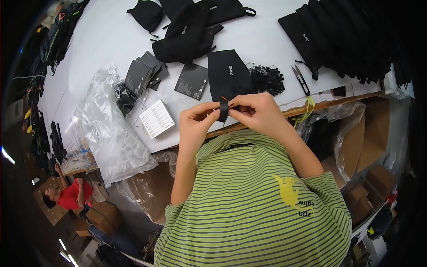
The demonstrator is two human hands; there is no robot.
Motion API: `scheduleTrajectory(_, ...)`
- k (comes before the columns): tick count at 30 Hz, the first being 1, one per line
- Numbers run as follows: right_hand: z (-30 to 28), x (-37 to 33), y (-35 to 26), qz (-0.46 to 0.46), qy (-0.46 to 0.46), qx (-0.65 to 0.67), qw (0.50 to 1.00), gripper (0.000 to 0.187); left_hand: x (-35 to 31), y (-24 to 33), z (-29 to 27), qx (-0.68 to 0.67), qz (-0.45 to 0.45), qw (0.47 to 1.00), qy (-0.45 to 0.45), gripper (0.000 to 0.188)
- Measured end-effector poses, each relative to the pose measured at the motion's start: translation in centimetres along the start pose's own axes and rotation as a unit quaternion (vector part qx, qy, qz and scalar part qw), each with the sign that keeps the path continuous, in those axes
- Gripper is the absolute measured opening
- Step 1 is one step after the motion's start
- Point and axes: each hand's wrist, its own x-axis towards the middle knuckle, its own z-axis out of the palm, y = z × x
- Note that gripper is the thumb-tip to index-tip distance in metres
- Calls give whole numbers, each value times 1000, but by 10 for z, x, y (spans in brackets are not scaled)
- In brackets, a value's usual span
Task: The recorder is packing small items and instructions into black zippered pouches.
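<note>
Near the table's front edge, both my hands pinch a short black strap loop point(223, 108) at the end of a flat black pouch point(230, 71). My left hand point(199, 119) grips its left side between thumb and fingertips. From the right, my right hand point(257, 112) pinches the same loop, its fingertips partly hiding it. A small orange tab point(224, 98) shows at the loop's upper edge. The pouch lies flat beyond my hands, its wide end away from me. Just right of it sits a heap of small black cord pieces point(267, 80).
Dark printed cards point(191, 82), a stack of white leaflets point(157, 119) and a clear plastic bag point(109, 129) lie left. Thread snips point(302, 81) with a yellow cord lie right. Black pouches point(184, 33) pile at the back; more point(329, 40) are rowed far right. Cardboard boxes point(371, 133) stand below.
</note>
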Motion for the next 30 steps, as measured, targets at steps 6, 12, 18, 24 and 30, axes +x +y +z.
scheduleTrajectory(6, 9, 3, 0, -19, 18, -29, 999, 12, -9, 10, 7, 223, 149, 959, 89, 8)
scheduleTrajectory(12, -5, 1, -8, 91, 10, 243, 966, 15, -10, 20, 10, 58, 147, 979, 132, 3)
scheduleTrajectory(18, -20, -3, -11, 52, 21, 371, 927, 11, -17, 31, 3, -129, 84, 987, 48, 5)
scheduleTrajectory(24, -11, -2, -17, 66, 26, 424, 903, 9, -20, 42, 16, -18, 60, 996, 62, 8)
scheduleTrajectory(30, -3, -2, -26, 123, 36, 370, 920, 10, -21, 38, 20, 36, 81, 994, 62, 7)
